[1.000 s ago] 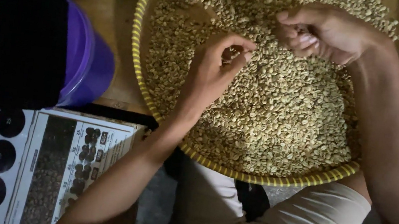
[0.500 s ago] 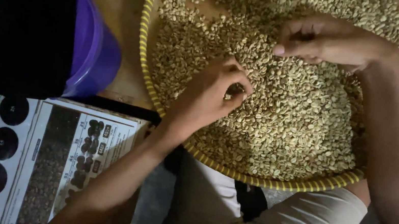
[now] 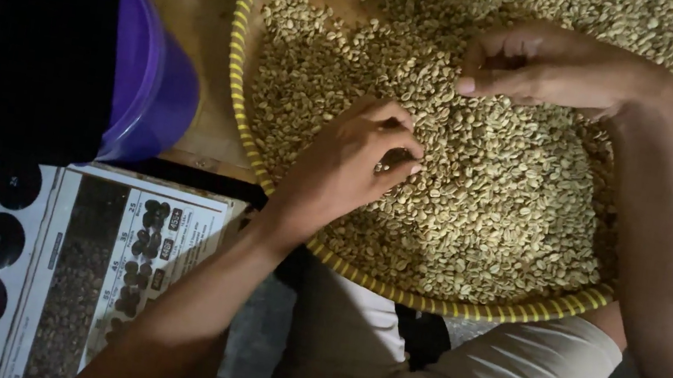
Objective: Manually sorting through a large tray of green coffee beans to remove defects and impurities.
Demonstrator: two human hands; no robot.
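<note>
Wooden tabletop (image 3: 195,14) up top, dim light, and a round woven tray with a yellow striped rim (image 3: 241,72) fills most of the view. Pale green-beige beans (image 3: 492,192) are heaped across it, small ovals with a centre crease, thinning near the far edge where bare weave shows. Left hand (image 3: 349,160) is down on the pile, fingertips pinched together on the beans. Right hand (image 3: 543,65) rests farther back, fingers curled loosely, thumb against the forefinger; whether it holds a bean I cannot tell. Purple tub (image 3: 152,78) sits just left of the tray, a printed chart with dark circles (image 3: 66,266) below.
</note>
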